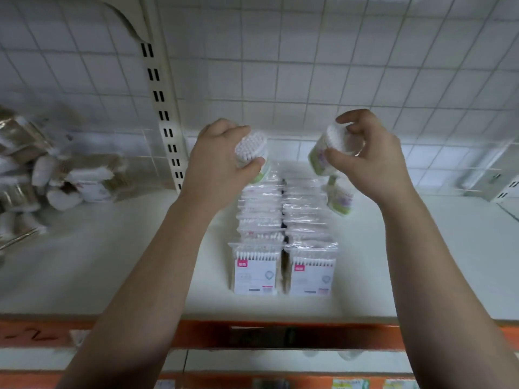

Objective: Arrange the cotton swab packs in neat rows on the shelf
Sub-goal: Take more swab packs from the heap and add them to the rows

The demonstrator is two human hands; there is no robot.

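We see a white shelf [112, 262] with an orange front rail [280, 332], backed by a gridded white panel [309, 80], with a slotted upright [165, 116] toward the back left. Two bare forearms rise from the front edge, stretched nearly straight toward the back of the shelf. Between them, two rows of flat swab packs [283, 234] stand on end side by side, running from near the front edge toward the back. A loose heap of packs [42, 175] lies at the left end, well apart from the rows. The left hand [219, 161] is raised over the back of the left row, knuckles up, fingers and thumb curled round a round tub of swabs [251, 148]. The right hand [370, 161], above the back of the right row, grips a second tub [328, 150], tilted, between thumb and fingers. A third tub [339, 199] lies tilted just beside the right row, under that hand.
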